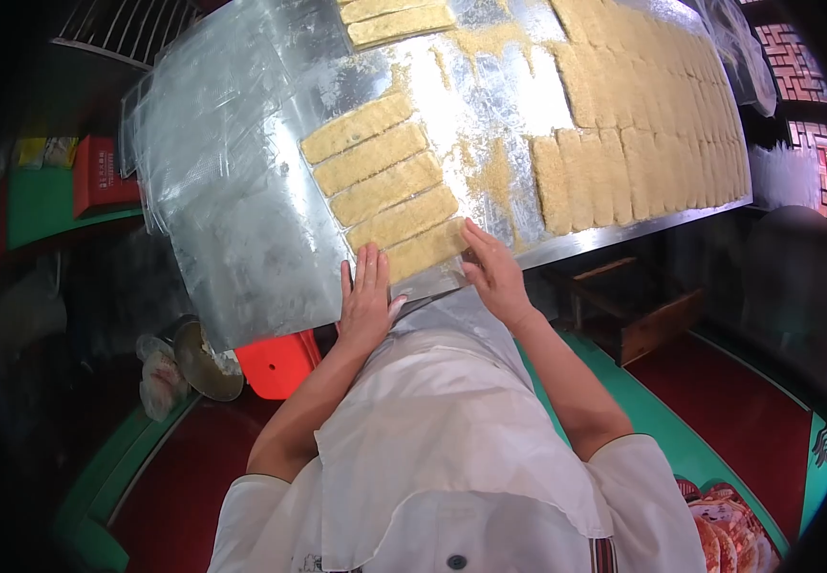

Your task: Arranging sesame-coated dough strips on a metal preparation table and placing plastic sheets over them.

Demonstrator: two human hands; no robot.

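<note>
A row of several flat strips of crumb-coated dough or cake (384,172) lies on a metal work surface (255,279) in front of me. My left hand (367,301) rests flat at the left end of the strip nearest me (427,251), its fingers straight and its thumb spread. At that strip's right end my right hand (496,276) touches with the fingertips, the thumb held apart from the index finger. Neither hand is closed around anything. To the right, many similar strips (635,107) stand packed side by side in rows.
Loose yellowish crumbs (496,179) are scattered between the strips and the packed rows. More strips (399,25) lie at the far edge. Clear plastic sheets (212,122) cover the left side. Below are a red plastic stool (277,365), a metal pan (205,365) and a wooden stool (660,326).
</note>
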